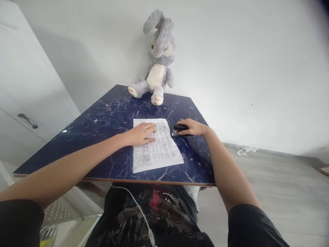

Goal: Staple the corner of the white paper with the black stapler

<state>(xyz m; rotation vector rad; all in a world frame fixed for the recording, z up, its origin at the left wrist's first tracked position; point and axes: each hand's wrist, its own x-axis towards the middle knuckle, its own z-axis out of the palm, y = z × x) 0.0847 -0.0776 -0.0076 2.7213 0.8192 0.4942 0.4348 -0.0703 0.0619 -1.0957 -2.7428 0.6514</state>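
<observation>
A sheet of paper (159, 151) covered in writing lies on the blue marbled table (102, 113). My left hand (142, 133) rests flat on its upper left part, fingers stretched out and slightly spread. To the right of the paper, my right hand (191, 127) is closed around a black stapler (178, 130). The stapler lies low at the table surface, its front end pointing left at the paper's right edge. Whether the paper sits between its jaws I cannot tell.
A grey plush rabbit (156, 65) sits at the table's far end against the wall. A white cabinet with a dark handle (27, 120) stands at the left. A white cable (136, 202) hangs over my shirt. Something white (247, 151) lies on the floor at right.
</observation>
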